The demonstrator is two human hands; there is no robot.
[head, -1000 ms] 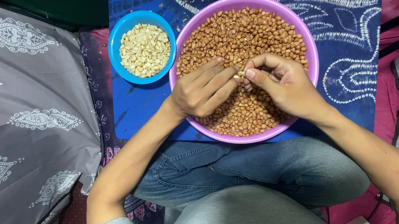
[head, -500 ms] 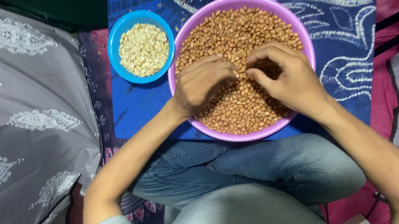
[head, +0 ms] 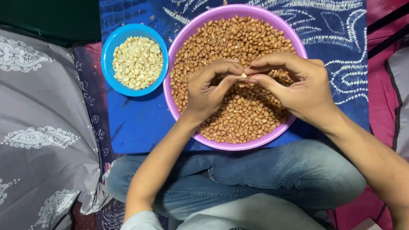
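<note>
While my left hand [head: 209, 88] and right hand [head: 299, 85] meet over the middle of the purple bowl [head: 179, 41], their fingertips press together on a single peanut [head: 243, 75], pinched between both thumbs and forefingers just above the heap of red-skinned peanuts [head: 230, 40]. As I judge it, rolling the nut gently rather than crushing it should slip the skin off whole, and keeping low over the bowl lets the husk drop inside. Just beside the bowl, to the left, sits the small blue bowl [head: 108, 49] of pale peeled peanuts [head: 138, 62]. Both rest on a blue patterned cloth [head: 333, 17], with my jeans [head: 277, 172] below; nothing blocks the way across.
</note>
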